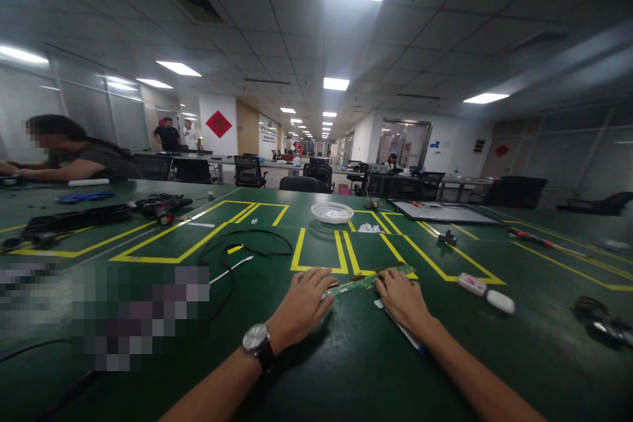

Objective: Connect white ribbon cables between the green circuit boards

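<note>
Between my hands lies a long, thin green strip (352, 286) with brownish patches along it; whether it is a ruler or a circuit board, I cannot tell. My left hand (307, 300) is closed on its left end, with a watch (256, 340) on the wrist. My right hand (401, 295) grips the strip near its right end, which sticks out past the fingers. Partly hidden under the right hand and forearm is a flat white item (406, 335) with a blue tip. Beyond the hands stands a white openwork basket (332, 213).
Yellow tape marks rectangles on the green table (346, 369). A black cable (267, 233) curls left of centre. Crumpled white paper (370, 228), a white-pink case (472, 284), its white neighbour (500, 301) and a screwdriver (531, 237) lie rightward. A person (74, 151) sits far left.
</note>
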Tool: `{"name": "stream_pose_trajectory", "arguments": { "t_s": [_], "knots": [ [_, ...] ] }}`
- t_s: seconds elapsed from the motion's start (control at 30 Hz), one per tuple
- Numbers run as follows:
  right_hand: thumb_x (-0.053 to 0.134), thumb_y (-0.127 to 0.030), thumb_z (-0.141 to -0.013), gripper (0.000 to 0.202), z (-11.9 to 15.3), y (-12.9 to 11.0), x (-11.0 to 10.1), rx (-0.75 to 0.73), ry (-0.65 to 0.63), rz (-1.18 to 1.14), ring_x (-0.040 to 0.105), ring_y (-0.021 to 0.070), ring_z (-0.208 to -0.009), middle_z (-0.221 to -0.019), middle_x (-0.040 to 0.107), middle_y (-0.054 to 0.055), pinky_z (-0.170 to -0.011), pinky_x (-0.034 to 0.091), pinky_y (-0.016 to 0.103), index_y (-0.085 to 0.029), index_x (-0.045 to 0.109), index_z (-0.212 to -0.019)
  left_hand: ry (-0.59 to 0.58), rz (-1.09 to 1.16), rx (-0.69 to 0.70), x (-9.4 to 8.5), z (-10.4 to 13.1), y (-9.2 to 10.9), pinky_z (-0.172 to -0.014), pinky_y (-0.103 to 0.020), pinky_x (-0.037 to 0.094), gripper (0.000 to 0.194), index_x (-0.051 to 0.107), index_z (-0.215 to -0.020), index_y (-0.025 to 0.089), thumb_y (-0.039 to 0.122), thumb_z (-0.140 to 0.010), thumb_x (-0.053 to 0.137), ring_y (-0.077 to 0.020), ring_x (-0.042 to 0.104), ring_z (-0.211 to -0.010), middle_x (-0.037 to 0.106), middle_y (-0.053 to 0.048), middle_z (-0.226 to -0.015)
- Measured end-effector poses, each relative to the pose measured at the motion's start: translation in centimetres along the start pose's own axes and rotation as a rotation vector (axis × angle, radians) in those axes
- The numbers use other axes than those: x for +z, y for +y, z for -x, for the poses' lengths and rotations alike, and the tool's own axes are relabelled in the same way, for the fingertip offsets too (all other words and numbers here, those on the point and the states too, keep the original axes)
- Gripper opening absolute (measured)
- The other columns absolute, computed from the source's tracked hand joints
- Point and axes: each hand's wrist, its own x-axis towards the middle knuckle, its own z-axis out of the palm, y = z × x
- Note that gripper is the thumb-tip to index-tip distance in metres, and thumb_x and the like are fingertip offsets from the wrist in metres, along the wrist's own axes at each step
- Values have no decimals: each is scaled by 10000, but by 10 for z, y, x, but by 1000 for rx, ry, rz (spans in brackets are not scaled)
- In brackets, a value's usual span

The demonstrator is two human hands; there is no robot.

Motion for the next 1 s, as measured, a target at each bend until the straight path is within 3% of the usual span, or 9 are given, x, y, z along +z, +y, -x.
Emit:
{"name": "stream_pose_trajectory", "arguments": {
  "t_s": [0.37,0.63,0.8,1.0],
  "knots": [
    [301,-400,-987,448,8,-3,-1,27,-46,-29,470,278,-1285,-1368,544,122,-1038,367,486,-200,572,-1283,-35,14,10,-1,1,5,-1041,-416,340,325,515,-1320,265,341,-1016,431,-229,440,-1284,543,-38,-1366],
    [178,-433,-988,557,12,2,-10,42,-195,-106,370,275,-1397,-1519,418,77,-1128,255,592,-261,402,-1469,-13,40,7,-3,2,5,-1005,-402,350,325,528,-1309,257,355,-1029,396,-224,478,-1210,586,-42,-1298],
    [188,-467,-989,555,-1,18,3,-86,-216,-134,373,302,-1398,-1519,415,90,-1122,232,642,-279,470,-1430,2,38,-1,-8,-1,5,-947,-379,382,307,578,-1220,236,366,-1033,372,-227,521,-1127,637,-46,-1183],
    [307,-509,-982,507,-6,3,5,-369,-241,-300,377,258,-1404,-1521,428,64,-1175,265,496,-270,556,-1354,-35,-8,-2,-10,-3,0,-905,-365,415,246,581,-1183,228,329,-1000,452,-236,542,-1119,643,-50,-1166]
  ]
}}
